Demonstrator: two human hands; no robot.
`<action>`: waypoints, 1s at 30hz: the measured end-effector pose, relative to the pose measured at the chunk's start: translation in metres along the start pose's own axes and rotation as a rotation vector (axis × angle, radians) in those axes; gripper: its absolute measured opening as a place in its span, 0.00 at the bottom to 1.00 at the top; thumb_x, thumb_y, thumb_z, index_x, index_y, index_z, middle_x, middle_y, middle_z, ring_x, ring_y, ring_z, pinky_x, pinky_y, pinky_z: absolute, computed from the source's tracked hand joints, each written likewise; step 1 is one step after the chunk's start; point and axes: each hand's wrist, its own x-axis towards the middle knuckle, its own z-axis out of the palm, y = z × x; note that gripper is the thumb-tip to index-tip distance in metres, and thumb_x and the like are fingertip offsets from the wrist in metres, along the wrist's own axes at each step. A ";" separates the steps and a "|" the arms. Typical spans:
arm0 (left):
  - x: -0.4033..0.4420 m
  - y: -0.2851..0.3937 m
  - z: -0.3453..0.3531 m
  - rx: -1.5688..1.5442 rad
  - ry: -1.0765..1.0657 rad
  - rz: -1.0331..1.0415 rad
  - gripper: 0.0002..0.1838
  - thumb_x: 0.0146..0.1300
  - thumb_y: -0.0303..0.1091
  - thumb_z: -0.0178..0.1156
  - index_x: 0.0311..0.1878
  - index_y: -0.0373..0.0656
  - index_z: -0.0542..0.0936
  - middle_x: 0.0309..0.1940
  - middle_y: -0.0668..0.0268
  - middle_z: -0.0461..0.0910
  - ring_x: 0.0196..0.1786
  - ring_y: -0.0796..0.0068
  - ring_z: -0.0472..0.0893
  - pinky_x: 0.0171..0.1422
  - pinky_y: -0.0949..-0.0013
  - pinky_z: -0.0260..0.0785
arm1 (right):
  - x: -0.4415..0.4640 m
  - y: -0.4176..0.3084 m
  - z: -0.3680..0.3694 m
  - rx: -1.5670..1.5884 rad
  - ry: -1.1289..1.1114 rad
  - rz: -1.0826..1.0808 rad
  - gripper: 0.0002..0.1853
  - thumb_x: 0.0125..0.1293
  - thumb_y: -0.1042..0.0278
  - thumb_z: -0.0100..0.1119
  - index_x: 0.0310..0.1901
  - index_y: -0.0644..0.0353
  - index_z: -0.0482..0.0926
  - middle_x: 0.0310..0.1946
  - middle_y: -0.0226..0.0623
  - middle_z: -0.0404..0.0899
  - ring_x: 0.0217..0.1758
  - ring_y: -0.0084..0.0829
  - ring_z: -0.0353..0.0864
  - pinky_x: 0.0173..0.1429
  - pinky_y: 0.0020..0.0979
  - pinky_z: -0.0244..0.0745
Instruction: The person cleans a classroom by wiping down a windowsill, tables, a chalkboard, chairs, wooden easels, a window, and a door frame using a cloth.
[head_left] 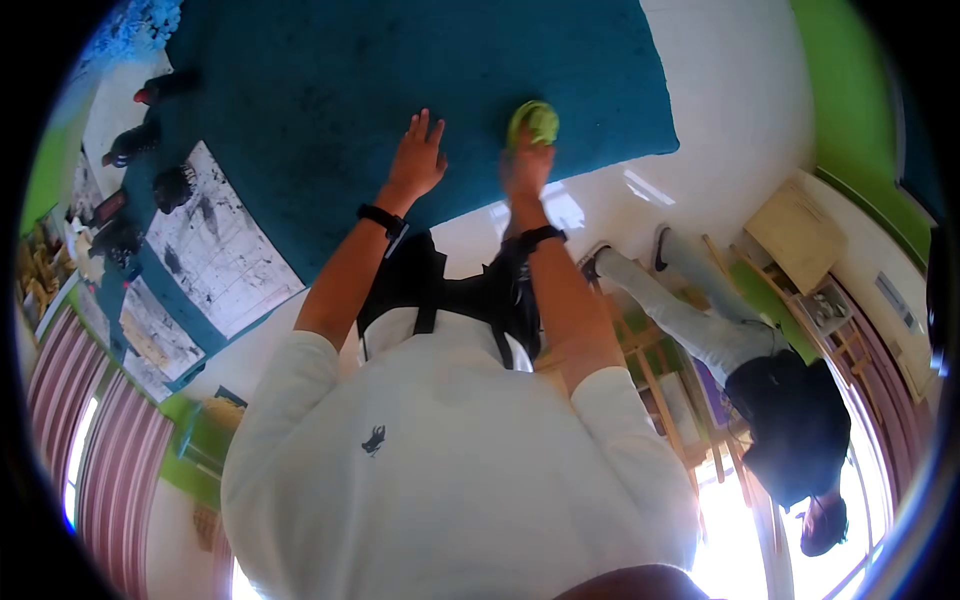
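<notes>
My left hand (416,160) lies on the dark teal table covering (340,80), fingers stretched out and holding nothing. To its right, near the front edge, my right hand (527,172) is closed on a bunched yellow-green cloth (541,120), which rests against the teal surface. Motion blurs my right hand a little, and the cloth hides its fingertips. Dark bands circle both wrists.
Ink-stained white sheets (220,240) lie on the table's left side, with a dark lumpy object (175,188) on one. Dark bottles (132,145) stand beyond. A person in a black top (790,425) is at the right, near wooden easels (660,400).
</notes>
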 end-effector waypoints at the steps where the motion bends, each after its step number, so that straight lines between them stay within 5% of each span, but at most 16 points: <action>1: 0.002 0.006 -0.007 -0.058 -0.024 -0.042 0.40 0.58 0.35 0.62 0.73 0.41 0.58 0.75 0.43 0.45 0.75 0.38 0.49 0.75 0.49 0.52 | -0.010 -0.015 -0.004 0.033 0.008 -0.002 0.37 0.56 0.63 0.61 0.70 0.55 0.61 0.49 0.48 0.76 0.54 0.47 0.73 0.56 0.47 0.68; 3: 0.000 0.007 0.018 -0.045 0.033 -0.043 0.39 0.57 0.33 0.61 0.72 0.39 0.59 0.74 0.40 0.46 0.75 0.38 0.50 0.75 0.48 0.51 | -0.022 -0.032 -0.012 0.126 -0.142 -0.051 0.34 0.56 0.65 0.60 0.67 0.52 0.65 0.54 0.49 0.72 0.56 0.51 0.71 0.58 0.48 0.69; 5: 0.003 0.015 0.015 -0.048 0.068 -0.139 0.40 0.54 0.32 0.60 0.71 0.34 0.58 0.72 0.34 0.47 0.75 0.37 0.50 0.76 0.47 0.49 | -0.028 -0.011 -0.003 0.078 -0.065 -0.383 0.32 0.56 0.68 0.58 0.65 0.51 0.68 0.56 0.51 0.70 0.56 0.52 0.71 0.59 0.48 0.70; 8: -0.001 0.072 0.038 0.112 0.066 -0.285 0.45 0.52 0.36 0.60 0.69 0.22 0.54 0.70 0.26 0.44 0.73 0.29 0.48 0.76 0.42 0.45 | -0.018 0.053 -0.035 0.008 -0.203 -0.627 0.25 0.57 0.76 0.50 0.59 0.50 0.75 0.57 0.42 0.73 0.59 0.48 0.73 0.58 0.45 0.72; 10: 0.008 0.103 0.065 0.622 -0.222 -0.150 0.45 0.52 0.36 0.59 0.68 0.17 0.52 0.67 0.22 0.46 0.72 0.23 0.47 0.74 0.36 0.43 | -0.001 0.107 -0.019 -0.007 -0.264 -0.439 0.25 0.58 0.74 0.51 0.59 0.51 0.75 0.57 0.44 0.73 0.57 0.49 0.74 0.58 0.45 0.72; 11: 0.011 0.119 0.077 0.628 -0.225 -0.142 0.45 0.52 0.36 0.59 0.68 0.17 0.52 0.67 0.22 0.46 0.72 0.23 0.47 0.74 0.36 0.43 | 0.000 0.139 -0.016 -0.092 0.009 -0.490 0.24 0.57 0.75 0.51 0.58 0.53 0.75 0.55 0.46 0.74 0.56 0.50 0.74 0.57 0.45 0.72; 14: 0.029 0.188 0.093 0.366 -0.175 -0.180 0.47 0.52 0.38 0.61 0.68 0.18 0.52 0.67 0.22 0.49 0.71 0.20 0.47 0.72 0.31 0.44 | 0.027 0.209 -0.079 -0.203 -0.195 -0.278 0.26 0.58 0.72 0.55 0.61 0.50 0.73 0.52 0.43 0.74 0.52 0.47 0.75 0.53 0.43 0.74; 17: 0.044 0.245 0.046 0.186 -0.317 -0.114 0.42 0.50 0.37 0.65 0.68 0.30 0.61 0.64 0.31 0.60 0.68 0.29 0.60 0.72 0.41 0.53 | 0.056 0.267 -0.111 -0.261 -0.148 -0.031 0.29 0.59 0.68 0.56 0.65 0.48 0.68 0.53 0.46 0.74 0.53 0.49 0.75 0.52 0.47 0.75; 19: 0.054 0.241 0.049 -0.320 -0.271 0.044 0.35 0.50 0.29 0.63 0.65 0.38 0.67 0.56 0.44 0.74 0.61 0.46 0.73 0.64 0.53 0.66 | 0.064 0.268 -0.125 -0.175 -0.144 0.088 0.28 0.58 0.67 0.57 0.64 0.49 0.69 0.53 0.48 0.74 0.53 0.50 0.75 0.54 0.47 0.75; 22: 0.062 0.214 0.067 -0.468 -0.109 0.233 0.27 0.50 0.22 0.61 0.58 0.44 0.73 0.49 0.51 0.78 0.52 0.55 0.79 0.55 0.56 0.71 | 0.069 0.257 -0.109 -0.065 -0.015 -0.011 0.29 0.57 0.68 0.58 0.63 0.53 0.68 0.46 0.53 0.77 0.47 0.53 0.77 0.50 0.50 0.76; 25: 0.059 0.175 0.061 -0.599 -0.386 -0.002 0.27 0.50 0.19 0.61 0.56 0.42 0.73 0.49 0.54 0.77 0.54 0.55 0.78 0.59 0.57 0.70 | 0.065 0.232 -0.049 0.078 -0.040 -0.212 0.26 0.55 0.63 0.60 0.57 0.60 0.71 0.43 0.57 0.77 0.48 0.56 0.77 0.53 0.50 0.74; 28: 0.031 0.142 0.042 -0.708 -0.358 -0.272 0.28 0.50 0.22 0.64 0.58 0.41 0.71 0.52 0.53 0.75 0.57 0.53 0.75 0.60 0.56 0.69 | 0.032 0.154 -0.038 0.243 -0.290 -0.336 0.22 0.54 0.65 0.60 0.51 0.64 0.74 0.36 0.58 0.80 0.45 0.60 0.78 0.53 0.51 0.74; 30: 0.017 0.122 0.033 -0.604 -0.110 -0.139 0.33 0.48 0.24 0.67 0.60 0.44 0.69 0.55 0.52 0.74 0.58 0.51 0.74 0.58 0.55 0.70 | 0.014 0.103 -0.036 0.337 -0.264 -0.734 0.19 0.51 0.68 0.61 0.46 0.64 0.75 0.44 0.60 0.76 0.51 0.58 0.75 0.57 0.49 0.71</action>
